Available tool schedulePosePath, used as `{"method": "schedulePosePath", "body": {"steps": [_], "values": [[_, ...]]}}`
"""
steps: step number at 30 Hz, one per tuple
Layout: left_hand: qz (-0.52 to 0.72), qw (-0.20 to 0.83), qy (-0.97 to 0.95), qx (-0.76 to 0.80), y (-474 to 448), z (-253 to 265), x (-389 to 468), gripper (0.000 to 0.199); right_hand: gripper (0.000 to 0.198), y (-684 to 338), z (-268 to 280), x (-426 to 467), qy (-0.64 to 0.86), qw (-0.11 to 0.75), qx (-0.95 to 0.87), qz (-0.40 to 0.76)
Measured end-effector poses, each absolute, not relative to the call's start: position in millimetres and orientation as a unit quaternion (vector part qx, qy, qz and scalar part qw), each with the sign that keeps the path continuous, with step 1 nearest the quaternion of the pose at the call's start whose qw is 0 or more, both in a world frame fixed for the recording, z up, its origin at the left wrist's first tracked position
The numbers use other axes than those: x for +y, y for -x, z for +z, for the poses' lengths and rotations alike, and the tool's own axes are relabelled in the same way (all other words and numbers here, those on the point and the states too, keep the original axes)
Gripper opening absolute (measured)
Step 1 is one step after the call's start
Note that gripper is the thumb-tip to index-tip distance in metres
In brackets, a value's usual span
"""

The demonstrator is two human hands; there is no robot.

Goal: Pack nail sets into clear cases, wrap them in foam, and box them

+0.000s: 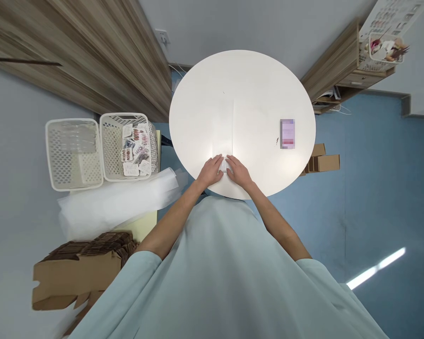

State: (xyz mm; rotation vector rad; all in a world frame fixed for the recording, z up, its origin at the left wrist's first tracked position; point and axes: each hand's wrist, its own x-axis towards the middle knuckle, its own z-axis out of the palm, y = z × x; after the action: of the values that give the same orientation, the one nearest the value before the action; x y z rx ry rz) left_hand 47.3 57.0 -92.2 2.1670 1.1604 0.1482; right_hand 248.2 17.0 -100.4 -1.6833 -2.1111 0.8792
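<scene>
A strip of thin translucent packing sheet (pixel 223 125) lies lengthwise on the white oval table (pixel 257 84). At its near end is a small folded or rolled whitish bundle (pixel 225 165), and what is inside it I cannot make out. My left hand (pixel 211 171) grips the bundle's left side, fingers bent and thumb on the near side. On the opposite side my right hand (pixel 239 171) holds it in the same way, thumb and fingers pressed to it. Farther right on the table lies a purple-pink box (pixel 287 134), with a small dark reddish thing (pixel 277 141) beside it.
Left of the table stand two white baskets, one (pixel 101 155) with small carded packs, the other (pixel 48 160) with clear packaging. Nearer lie a roll of white sheeting (pixel 116 205) and stacked flat cardboard boxes (pixel 77 273). Brown boxes (pixel 328 163) sit beyond the table's right edge.
</scene>
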Motion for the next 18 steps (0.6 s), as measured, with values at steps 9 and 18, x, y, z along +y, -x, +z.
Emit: {"method": "schedulePosePath", "body": {"steps": [9, 18], "values": [[0.016, 0.370, -0.828, 0.422, -20.1, -95.3, 1.5, 0.087, 0.061, -251.8, -99.1, -49.1, 0.557, 0.132, -0.764, 0.299], [0.035, 0.454, -0.750, 0.481, -14.5, -89.5, 6.1, 0.077, 0.052, -254.1, -85.5, -63.1, 0.587, 0.174, -0.718, 0.331]]}}
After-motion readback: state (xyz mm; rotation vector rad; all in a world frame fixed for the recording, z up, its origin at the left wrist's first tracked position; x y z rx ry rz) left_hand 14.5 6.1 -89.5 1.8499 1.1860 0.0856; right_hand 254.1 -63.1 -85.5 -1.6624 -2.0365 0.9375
